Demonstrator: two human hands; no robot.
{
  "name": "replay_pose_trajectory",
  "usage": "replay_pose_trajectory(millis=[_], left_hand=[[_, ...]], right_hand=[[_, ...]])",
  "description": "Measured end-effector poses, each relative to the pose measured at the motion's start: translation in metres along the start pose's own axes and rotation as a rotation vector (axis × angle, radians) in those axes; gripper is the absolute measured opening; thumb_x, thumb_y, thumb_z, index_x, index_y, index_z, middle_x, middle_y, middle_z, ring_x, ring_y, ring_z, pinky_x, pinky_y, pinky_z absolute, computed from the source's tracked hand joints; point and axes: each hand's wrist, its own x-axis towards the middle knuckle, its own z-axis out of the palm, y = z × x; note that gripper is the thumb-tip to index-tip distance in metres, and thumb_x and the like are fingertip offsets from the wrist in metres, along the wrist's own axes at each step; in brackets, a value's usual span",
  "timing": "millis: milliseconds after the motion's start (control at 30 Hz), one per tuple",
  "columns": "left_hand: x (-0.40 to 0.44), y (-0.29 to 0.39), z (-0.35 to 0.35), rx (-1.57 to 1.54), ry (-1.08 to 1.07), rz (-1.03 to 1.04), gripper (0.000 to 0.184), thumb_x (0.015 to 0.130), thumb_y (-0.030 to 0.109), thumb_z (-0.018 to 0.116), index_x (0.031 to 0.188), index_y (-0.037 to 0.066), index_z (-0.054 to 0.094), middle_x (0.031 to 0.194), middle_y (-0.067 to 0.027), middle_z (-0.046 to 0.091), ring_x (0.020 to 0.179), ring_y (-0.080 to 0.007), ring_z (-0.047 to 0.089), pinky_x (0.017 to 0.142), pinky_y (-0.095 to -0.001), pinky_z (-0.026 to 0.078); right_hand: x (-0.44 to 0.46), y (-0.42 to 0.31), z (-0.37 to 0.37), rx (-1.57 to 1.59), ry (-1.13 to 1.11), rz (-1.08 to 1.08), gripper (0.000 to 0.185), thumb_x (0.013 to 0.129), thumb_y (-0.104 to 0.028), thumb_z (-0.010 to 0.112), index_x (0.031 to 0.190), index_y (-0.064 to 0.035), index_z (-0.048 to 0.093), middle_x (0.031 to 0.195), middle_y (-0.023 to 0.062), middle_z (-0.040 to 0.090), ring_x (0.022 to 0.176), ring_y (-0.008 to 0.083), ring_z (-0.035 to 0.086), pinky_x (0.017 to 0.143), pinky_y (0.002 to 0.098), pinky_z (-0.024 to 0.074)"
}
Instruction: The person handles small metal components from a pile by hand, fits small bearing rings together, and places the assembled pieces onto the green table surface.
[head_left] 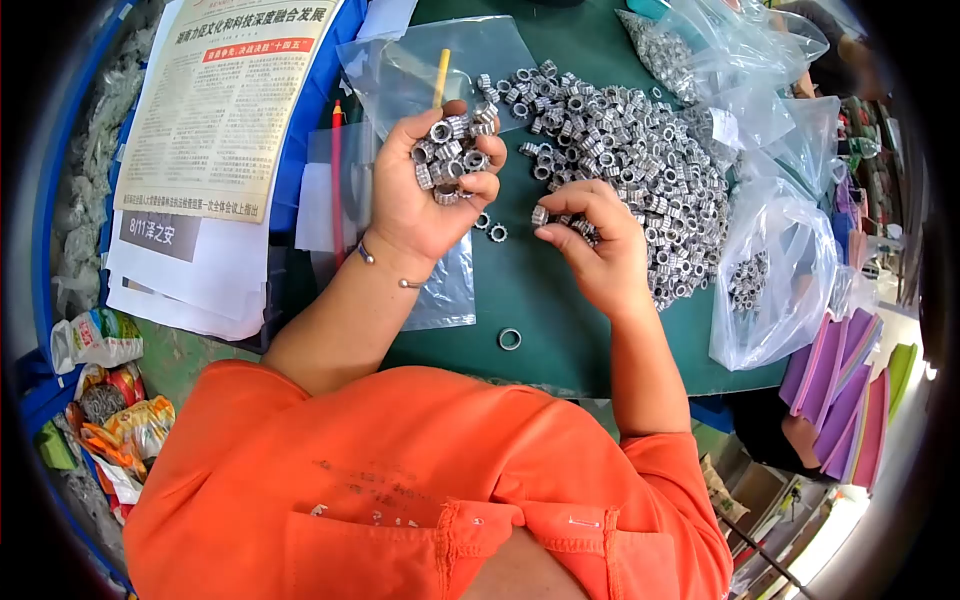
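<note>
At the left edge of the tabletop, a newspaper sheet covers much of the white papers beneath it. A red pencil comes next, its lower end hidden behind the left forearm. The left hand is cupped palm up around a cluster of toothed metal rings; fingers and overlap make them impossible to count. Behind it rises a yellow stick, its lower part blocked from sight, and under the wrist lies a flat clear bag, partly covered. Two loose rings sit between the hands, and a smoother single ring lies near the near edge. The right hand pinches a few rings between thumb and fingers, which hide some of them. It stands before a large pile of rings stretching toward the far edge. By the right edge, a crumpled clear bag blurs the rings inside.
</note>
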Motion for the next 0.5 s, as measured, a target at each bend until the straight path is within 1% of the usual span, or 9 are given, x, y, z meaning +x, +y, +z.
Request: replay_pose_trajectory(millis=[67,100,200,300,333,367,433,467,500], left_hand=[[0.002,-0.003,-0.003,0.020,0.000,0.003,0.017,0.082,0.020,0.051,0.095,0.009,0.053,0.093,-0.0124,0.055,0.080,-0.0222,0.053,0.050,-0.0274,0.042],[0.003,-0.002,-0.004,0.016,0.004,-0.001,0.017,0.082,0.020,0.051,0.095,0.009,0.053,0.093,-0.0124,0.055,0.080,-0.0222,0.053,0.050,-0.0274,0.042],[0.004,0.000,-0.008,0.039,-0.075,-0.008,0.019,0.083,0.020,0.051,0.096,0.007,0.057,0.103,-0.0156,0.048,0.086,-0.0203,0.049,0.052,-0.0260,0.044],[0.005,-0.002,-0.009,0.026,-0.060,-0.008,0.019,0.082,0.020,0.051,0.096,0.008,0.057,0.102,-0.0158,0.048,0.086,-0.0207,0.049,0.052,-0.0260,0.043],[0.005,-0.001,-0.009,0.024,-0.048,-0.002,0.018,0.082,0.019,0.051,0.095,0.008,0.057,0.102,-0.0160,0.048,0.086,-0.0211,0.049,0.052,-0.0259,0.043],[0.005,-0.001,-0.008,0.024,-0.049,-0.001,0.018,0.082,0.020,0.051,0.095,0.008,0.056,0.103,-0.0163,0.048,0.086,-0.0214,0.050,0.052,-0.0258,0.043],[0.005,-0.001,-0.008,0.039,-0.041,0.012,0.019,0.083,0.020,0.051,0.096,0.008,0.055,0.103,-0.0166,0.048,0.086,-0.0216,0.050,0.052,-0.0259,0.043],[0.005,-0.001,-0.009,0.041,-0.038,0.013,0.019,0.083,0.020,0.051,0.096,0.008,0.055,0.103,-0.0166,0.048,0.086,-0.0216,0.050,0.052,-0.0259,0.043],[0.006,-0.001,-0.010,0.048,-0.036,0.017,0.019,0.083,0.020,0.051,0.096,0.008,0.055,0.104,-0.0166,0.048,0.086,-0.0216,0.050,0.052,-0.0259,0.043]], right_hand=[[-0.008,0.007,-0.002,0.461,-0.014,0.088,0.019,0.073,0.004,0.064,0.090,-0.0009,0.059,0.086,0.0060,0.058,0.074,0.0116,0.055,0.062,0.0243,0.0450],[-0.011,0.009,-0.001,0.460,-0.013,0.094,0.019,0.073,0.004,0.064,0.090,-0.0009,0.059,0.086,0.0060,0.058,0.074,0.0116,0.055,0.062,0.0243,0.0450],[-0.015,0.009,0.000,1.200,-0.048,0.309,0.020,0.076,0.007,0.055,0.096,0.0038,0.055,0.094,0.0116,0.059,0.078,0.0137,0.056,0.063,0.0243,0.0474],[-0.014,0.000,-0.003,1.366,0.054,0.405,0.019,0.076,0.006,0.051,0.094,0.0020,0.055,0.093,0.0114,0.059,0.079,0.0145,0.056,0.059,0.0242,0.0473],[-0.015,0.003,-0.001,1.277,0.098,0.435,0.019,0.075,0.006,0.050,0.093,0.0013,0.055,0.087,0.0102,0.059,0.072,0.0135,0.055,0.055,0.0226,0.0449],[-0.016,0.009,0.000,1.101,0.031,0.479,0.016,0.075,0.001,0.057,0.091,0.0008,0.057,0.078,0.0051,0.057,0.064,0.0101,0.052,0.052,0.0209,0.0417],[-0.015,0.009,0.023,0.400,0.091,0.344,0.017,0.075,-0.008,0.064,0.088,0.0001,0.058,0.069,0.0001,0.053,0.058,0.0063,0.048,0.049,0.0208,0.0391],[-0.014,0.004,0.030,0.192,0.044,0.315,0.023,0.073,-0.015,0.070,0.087,-0.0009,0.059,0.064,0.0016,0.051,0.056,0.0108,0.050,0.048,0.0241,0.0408],[-0.011,-0.002,0.032,-0.117,-0.003,0.127,0.025,0.071,-0.015,0.071,0.088,-0.0013,0.059,0.066,0.0074,0.052,0.056,0.0189,0.053,0.049,0.0287,0.0424]])
